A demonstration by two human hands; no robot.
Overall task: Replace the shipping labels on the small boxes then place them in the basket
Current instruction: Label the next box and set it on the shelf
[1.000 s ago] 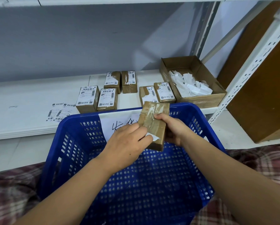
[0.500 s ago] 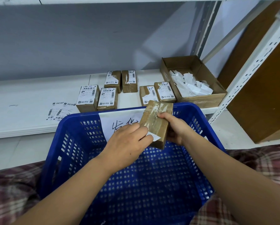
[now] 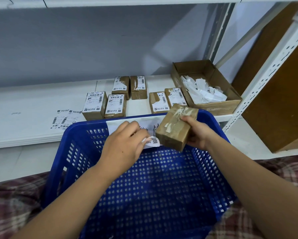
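Small box (image 3: 174, 131), brown, label mostly stripped: gripped at its right end by the right hand (image 3: 197, 134), tilted above the far rim of the blue basket (image 3: 86, 124). Label scrap (image 3: 153, 141): pinched in the curled fingers of the left hand (image 3: 124, 147), just left of the box's near corner. Six labelled boxes (image 3: 116, 106), label sheet (image 3: 65, 119), open carton (image 3: 213, 107) of paper scraps: on the shelf (image 3: 24, 104) beyond the basket.

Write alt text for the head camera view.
The right hand holds a small brown cardboard box over a blue perforated plastic basket while the left hand pinches a torn white paper label. Six labelled brown boxes sit on the white shelf behind.
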